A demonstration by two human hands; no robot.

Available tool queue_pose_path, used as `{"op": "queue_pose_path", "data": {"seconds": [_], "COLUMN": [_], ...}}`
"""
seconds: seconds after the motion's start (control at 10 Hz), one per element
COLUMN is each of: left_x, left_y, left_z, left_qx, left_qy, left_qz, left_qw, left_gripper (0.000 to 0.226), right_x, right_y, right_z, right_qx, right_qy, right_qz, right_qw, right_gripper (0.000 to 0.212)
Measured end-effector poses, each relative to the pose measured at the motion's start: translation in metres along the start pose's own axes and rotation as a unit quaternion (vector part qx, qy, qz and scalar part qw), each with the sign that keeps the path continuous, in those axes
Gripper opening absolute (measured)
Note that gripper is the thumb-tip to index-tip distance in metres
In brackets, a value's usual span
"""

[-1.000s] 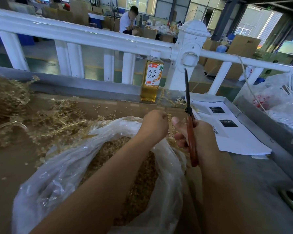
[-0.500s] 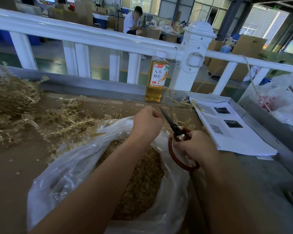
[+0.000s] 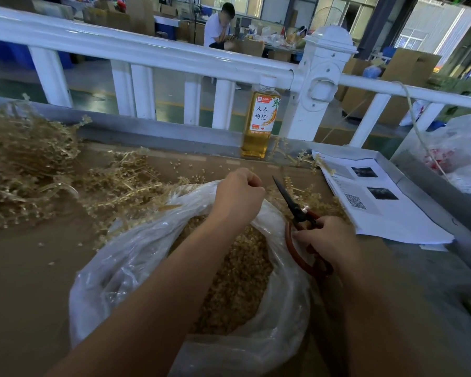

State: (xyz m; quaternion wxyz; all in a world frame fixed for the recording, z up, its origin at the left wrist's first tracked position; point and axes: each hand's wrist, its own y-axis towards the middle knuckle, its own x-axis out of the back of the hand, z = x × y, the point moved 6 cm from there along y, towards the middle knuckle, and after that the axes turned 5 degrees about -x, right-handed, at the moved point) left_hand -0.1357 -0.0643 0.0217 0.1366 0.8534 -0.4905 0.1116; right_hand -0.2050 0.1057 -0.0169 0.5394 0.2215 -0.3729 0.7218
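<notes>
L hand [image 3: 238,197] above far rim of plastic bag [image 3: 125,262], fingers curled into tight fist, back of hand up. Stem pinched inside or not: cannot tell, fingertips hidden. R hand [image 3: 328,240] wrapped round red loop handles of scissors [image 3: 297,210], thumb side up, grip firm. Blades look closed or nearly so, only one dark edge showing.

Key relation: scissors' long axis diagonal, handles low-right, tip high-left, aimed at gap just right of L fist. Tip near fist, not touching. Anything held out of L fist toward the right would meet the blades at once, so next cut prob. needs blades opened, then a small swing left w/ R hand; L hand just feeds.

Bag open under both forearms, mouth wide, filled w/ cut bits [image 3: 239,281], tan, small. Clippings should drop straight in if cut made over the mouth; tip now over the far rim, so some risk of bits landing on table [image 3: 25,268].

Uncut stock: big pile of dry sprigs [image 3: 25,159] far left, well apart from L hand; smaller loose sprigs [image 3: 314,198] just behind the blades, nearer R hand but that hand busy.

Other: drink bottle [image 3: 260,118] upright by white railing [image 3: 147,50], printed sheets [image 3: 386,213] right of bag.
</notes>
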Motion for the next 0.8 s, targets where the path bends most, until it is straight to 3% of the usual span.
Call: {"op": "queue_pose_path", "data": {"seconds": [0.2,0.4,0.6,0.8], "left_x": [0.015,0.029,0.032,0.038], "left_y": [-0.011,-0.027,-0.04,-0.051], "left_z": [0.012,0.019,0.023,0.023], "left_qx": [0.021,0.013,0.007,-0.004], "left_qy": [-0.018,-0.032,-0.026,-0.027], "left_qz": [-0.023,-0.067,-0.073,-0.09], "left_qw": [0.999,0.997,0.997,0.996], "left_gripper": [0.018,0.017,0.015,0.02], "right_x": [-0.004,-0.003,0.014,-0.003], "right_y": [-0.007,-0.023,-0.042,-0.062], "right_z": [-0.012,-0.014,-0.001,0.008], "right_qx": [-0.01,0.024,0.135,0.17], "right_qy": [0.034,0.017,0.043,0.119], "right_qz": [-0.015,-0.105,-0.245,-0.215], "right_qw": [0.999,0.994,0.959,0.954], "right_gripper": [0.041,0.043,0.024,0.02]}}
